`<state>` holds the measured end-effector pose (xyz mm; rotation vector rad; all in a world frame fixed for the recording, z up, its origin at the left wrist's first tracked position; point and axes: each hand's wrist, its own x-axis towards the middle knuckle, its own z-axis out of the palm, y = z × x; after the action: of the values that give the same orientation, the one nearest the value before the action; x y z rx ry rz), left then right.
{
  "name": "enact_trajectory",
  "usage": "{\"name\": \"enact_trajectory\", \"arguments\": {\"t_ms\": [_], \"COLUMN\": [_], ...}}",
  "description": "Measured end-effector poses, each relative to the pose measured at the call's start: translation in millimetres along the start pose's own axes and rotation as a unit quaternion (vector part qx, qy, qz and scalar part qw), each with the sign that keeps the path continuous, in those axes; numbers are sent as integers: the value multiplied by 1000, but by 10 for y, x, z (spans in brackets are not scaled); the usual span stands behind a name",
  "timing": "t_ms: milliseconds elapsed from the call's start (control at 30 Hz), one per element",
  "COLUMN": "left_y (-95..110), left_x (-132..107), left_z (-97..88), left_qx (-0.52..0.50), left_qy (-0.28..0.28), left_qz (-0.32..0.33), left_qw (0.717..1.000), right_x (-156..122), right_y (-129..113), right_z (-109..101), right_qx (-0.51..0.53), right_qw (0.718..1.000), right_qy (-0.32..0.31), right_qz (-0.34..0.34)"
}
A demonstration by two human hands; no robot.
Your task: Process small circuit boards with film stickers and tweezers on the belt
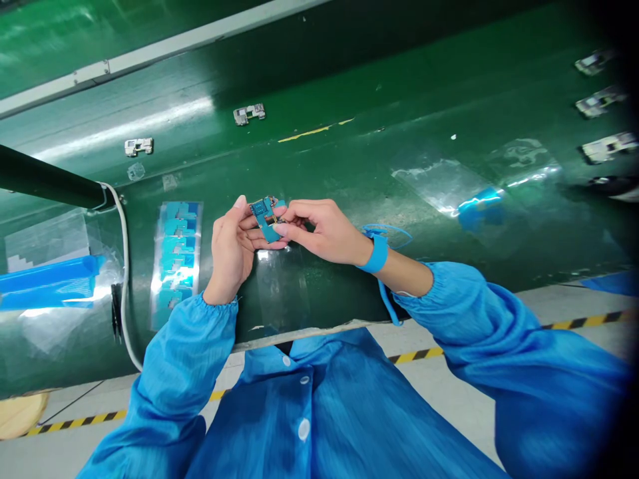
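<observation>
In the middle of the view, a small teal circuit board [264, 216] with gold and dark components is pinched between both hands, above a green anti-static mat [319, 153]. My left hand [232, 249] grips its lower left side, fingers curled over the edge. My right hand [319, 233] holds its right side between thumb and fingertips. Parts of the board are hidden behind my fingers. A blue anti-static strap [377, 256] circles my right wrist, with its coiled cord hanging down past the bench edge.
A strip of teal boards in a clear sleeve [176, 256] lies left of my hands. Small metal parts [248, 114] sit on the mat, with several more at the far right. Clear plastic bags [449, 186], blue film [50, 283], a black tube [44, 176] and a white cable [124, 266] are nearby.
</observation>
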<state>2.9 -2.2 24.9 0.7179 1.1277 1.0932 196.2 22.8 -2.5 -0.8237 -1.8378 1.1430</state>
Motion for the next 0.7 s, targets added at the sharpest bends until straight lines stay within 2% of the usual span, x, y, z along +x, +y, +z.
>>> {"name": "enact_trajectory", "arguments": {"t_ms": [533, 700], "left_y": [15, -10], "left_x": [-27, -32], "left_z": [-30, -25], "left_qx": [2, 26], "left_qy": [-34, -24], "left_qz": [37, 49], "left_qw": [999, 998], "right_x": [10, 20], "right_y": [20, 12], "right_z": [-43, -40], "right_qx": [-20, -18], "right_qw": [1000, 1000], "right_qy": [-10, -11], "right_qz": [2, 1]}}
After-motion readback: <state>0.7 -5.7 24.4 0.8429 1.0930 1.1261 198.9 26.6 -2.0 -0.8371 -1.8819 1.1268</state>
